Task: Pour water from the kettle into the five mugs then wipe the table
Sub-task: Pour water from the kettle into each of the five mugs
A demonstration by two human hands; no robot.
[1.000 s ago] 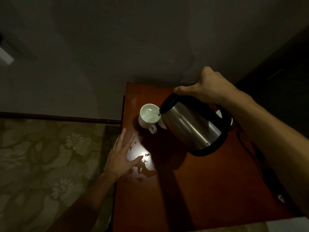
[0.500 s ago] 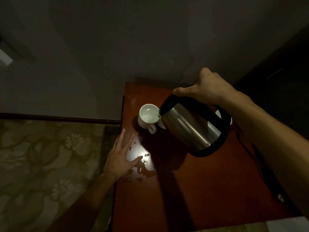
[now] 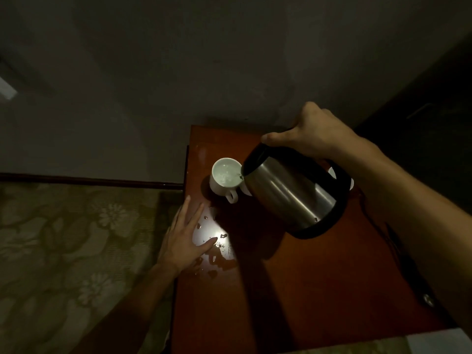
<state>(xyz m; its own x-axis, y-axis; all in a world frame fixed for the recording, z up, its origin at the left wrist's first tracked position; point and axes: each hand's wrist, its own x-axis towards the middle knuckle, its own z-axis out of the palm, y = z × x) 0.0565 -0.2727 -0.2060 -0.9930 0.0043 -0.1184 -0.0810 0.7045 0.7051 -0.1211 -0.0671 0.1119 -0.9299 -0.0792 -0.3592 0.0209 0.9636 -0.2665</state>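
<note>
My right hand [image 3: 311,134] grips the black handle of a steel kettle [image 3: 291,195], tilted with its spout over a white mug [image 3: 224,178] at the back left of the reddish wooden table [image 3: 306,290]. Water sits in the mug. My left hand [image 3: 182,241] lies flat, fingers spread, on the table's left edge beside a patch of spilled water [image 3: 217,249]. A second white mug [image 3: 351,182] shows only as a sliver behind the kettle; other mugs are hidden.
A dark cable [image 3: 383,233] runs along the table's right side to a small round fitting [image 3: 428,300]. A grey wall stands behind the table. A floral patterned carpet [image 3: 63,251] covers the floor on the left.
The kettle and my right hand have barely shifted while tilted over the mug. My left hand has stayed put.
</note>
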